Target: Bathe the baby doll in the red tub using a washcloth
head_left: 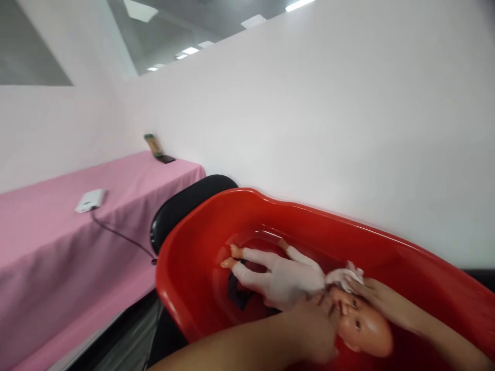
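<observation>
A baby doll (pixel 292 281) in a white suit lies face up in a red tub (pixel 309 216), its feet toward the far left and its bare head toward me. My left hand (pixel 313 327) reaches in from below and grips the doll around the neck and upper chest, with its fingertips near the chin. In my right hand (pixel 369 293) is a white cloth (pixel 344 276), bunched beside the doll's cheek. The cloth partly hides the shoulder there. Under the doll's legs, something dark (pixel 237 293) lies on the tub floor; its kind cannot be made out.
At the left stands a table with a pink cloth (pixel 127 175), bearing a white device (pixel 91 201) with a dark cable (pixel 119 234). A small upright box (pixel 153 145) and a flat black item (pixel 166 159) sit farther back. A black chair back (pixel 189 201) touches the tub's far end. A white wall (pixel 328 118) rises behind.
</observation>
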Motion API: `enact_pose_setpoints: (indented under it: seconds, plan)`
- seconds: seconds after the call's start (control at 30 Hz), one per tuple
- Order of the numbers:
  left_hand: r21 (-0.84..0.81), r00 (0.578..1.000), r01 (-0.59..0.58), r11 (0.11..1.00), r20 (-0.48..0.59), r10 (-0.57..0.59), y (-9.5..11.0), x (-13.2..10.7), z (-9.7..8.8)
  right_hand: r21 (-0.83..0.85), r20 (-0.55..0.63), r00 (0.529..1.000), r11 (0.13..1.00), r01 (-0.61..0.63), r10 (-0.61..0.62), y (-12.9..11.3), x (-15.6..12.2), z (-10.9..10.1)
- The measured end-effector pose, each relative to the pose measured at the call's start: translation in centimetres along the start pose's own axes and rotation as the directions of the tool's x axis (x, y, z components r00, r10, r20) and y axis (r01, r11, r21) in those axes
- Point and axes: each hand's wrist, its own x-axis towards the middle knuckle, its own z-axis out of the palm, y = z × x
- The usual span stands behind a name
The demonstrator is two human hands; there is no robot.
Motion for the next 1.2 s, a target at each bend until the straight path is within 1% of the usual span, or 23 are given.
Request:
enact_pose_setpoints:
  seconds: [0.03,0.07,0.1,0.13,0.2,0.27,0.3,0.33,0.43,0.47,0.6,0.63,0.67,0.73,0.8,0.87,0.9,0.97,1.03,1.07,1.13,1.17,1.2]
  plan:
    - [-0.003,1.0,0.004,1.0,0.001,-0.004,0.2,-0.2,-0.3,0.054,0.045,0.999,0.998,-0.023,0.021,0.3,0.0,-0.3]
    - [-0.007,1.0,0.008,1.0,0.017,-0.008,0.3,-0.3,-0.5,0.156,0.102,0.994,0.987,-0.043,0.027,0.6,-0.1,-0.5]
    - [-0.005,0.999,0.015,1.0,0.029,-0.015,0.4,-0.4,-0.7,0.226,0.124,0.992,0.973,-0.055,0.027,0.9,-0.1,-0.7]
    - [-0.001,0.999,0.023,1.0,0.037,-0.023,0.5,-0.4,-0.9,0.212,0.113,0.992,0.974,-0.079,0.056,1.3,-0.1,-0.8]
    - [0.015,0.998,0.03,0.999,0.057,-0.03,0.6,-0.3,-1.0,0.038,0.085,0.98,0.983,-0.181,0.177,2.4,0.0,-0.9]
    - [0.032,0.998,0.027,0.999,0.054,-0.029,0.6,-0.1,-0.8,-0.1,0.101,0.96,0.963,-0.252,0.262,3.5,0.1,-0.8]
    - [0.04,0.998,0.027,0.999,0.052,-0.029,0.7,0.0,-0.8,-0.115,0.13,0.957,0.962,-0.246,0.26,3.9,0.1,-0.8]
    - [0.047,0.998,0.028,0.999,0.058,-0.031,0.7,0.1,-0.7,-0.097,0.163,0.96,0.972,-0.213,0.227,4.1,0.1,-0.7]
    - [0.056,0.995,0.035,0.998,0.089,-0.04,0.8,0.3,-0.7,0.045,0.209,0.977,0.997,-0.057,0.047,3.8,0.0,-0.4]
    - [0.055,0.995,0.034,0.998,0.092,-0.039,0.8,0.3,-0.8,0.104,0.215,0.977,0.994,-0.034,0.01,3.4,-0.1,-0.4]
    - [0.068,0.997,0.036,0.997,0.063,-0.041,0.5,0.3,-0.7,0.337,0.245,0.969,0.94,-0.045,-0.041,2.2,-0.1,-0.4]
    - [0.073,0.997,0.04,0.997,0.067,-0.045,0.5,0.3,-0.6,0.344,0.237,0.971,0.937,-0.052,-0.033,2.3,-0.1,-0.5]
    - [0.076,0.996,0.046,0.996,0.07,-0.051,0.5,0.4,-0.6,0.307,0.225,0.974,0.949,-0.068,-0.003,2.6,0.0,-0.5]
    - [0.072,0.995,0.053,0.996,0.081,-0.059,0.5,0.4,-0.5,0.123,0.189,0.975,0.982,-0.143,0.118,3.5,0.1,-0.7]
    - [0.063,0.995,0.053,0.997,0.083,-0.058,0.6,0.5,-0.5,-0.083,0.151,0.962,0.972,-0.218,0.229,4.5,0.1,-0.7]
    - [0.058,0.996,0.043,0.997,0.078,-0.047,0.6,0.5,-0.5,-0.168,0.148,0.955,0.958,-0.231,0.256,5.0,0.1,-0.7]
    - [0.061,0.995,0.042,0.997,0.085,-0.047,0.7,0.6,-0.6,-0.155,0.156,0.961,0.966,-0.205,0.229,4.9,0.1,-0.6]
    - [0.07,0.994,0.041,0.997,0.095,-0.048,0.8,0.6,-0.7,-0.061,0.178,0.977,0.992,-0.112,0.121,4.3,0.0,-0.5]
    - [0.08,0.992,0.039,0.996,0.119,-0.049,0.8,0.5,-0.8,0.099,0.181,0.984,0.995,-0.016,-0.002,3.3,-0.1,-0.4]
    - [0.082,0.991,0.042,0.996,0.12,-0.052,0.8,0.5,-0.9,0.178,0.18,0.983,0.984,0.005,-0.037,2.8,-0.1,-0.4]
    - [0.078,0.993,0.051,0.996,0.102,-0.059,0.9,0.4,-0.9,0.286,0.171,0.985,0.958,-0.015,-0.035,2.3,-0.2,-0.5]
    - [0.073,0.994,0.056,0.996,0.093,-0.062,0.9,0.4,-0.9,0.287,0.158,0.987,0.957,-0.036,-0.01,2.2,-0.2,-0.7]
    - [0.066,0.994,0.06,0.996,0.087,-0.066,0.9,0.5,-0.9,0.242,0.131,0.991,0.968,-0.059,0.027,2.3,-0.2,-0.9]
